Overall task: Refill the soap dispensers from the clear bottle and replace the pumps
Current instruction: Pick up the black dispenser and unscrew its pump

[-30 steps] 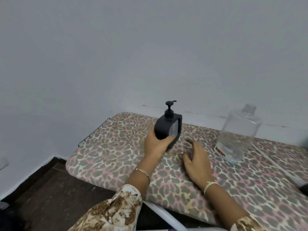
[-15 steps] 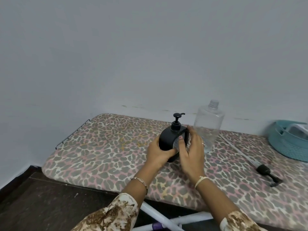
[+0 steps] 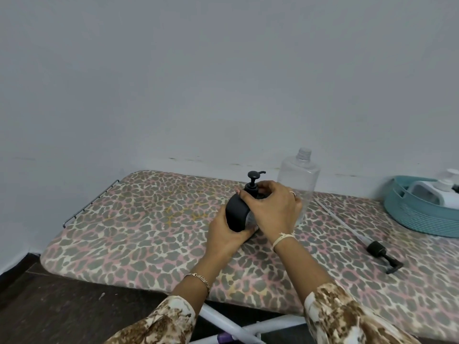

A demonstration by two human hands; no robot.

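Note:
A black soap dispenser (image 3: 237, 214) stands on the leopard-print ironing board (image 3: 149, 219), its black pump (image 3: 253, 178) in place on top. My left hand (image 3: 224, 234) grips the lower body of the dispenser. My right hand (image 3: 273, 207) curls over its upper side, with the fingers around the base of the pump. Behind my right hand stands the clear bottle (image 3: 299, 175), uncapped and nearly empty. A loose black pump with a long clear tube (image 3: 377, 249) lies on the board to the right.
A teal basket (image 3: 422, 214) at the right edge holds a white dispenser (image 3: 432, 192). The wall runs close behind the board. A wire rack (image 3: 89, 202) sticks out at the board's left end. White legs and dark floor show below.
My right hand has moved from the dispenser's side up over its top, closing around the pump base. The view has shifted right, bringing the basket further in.

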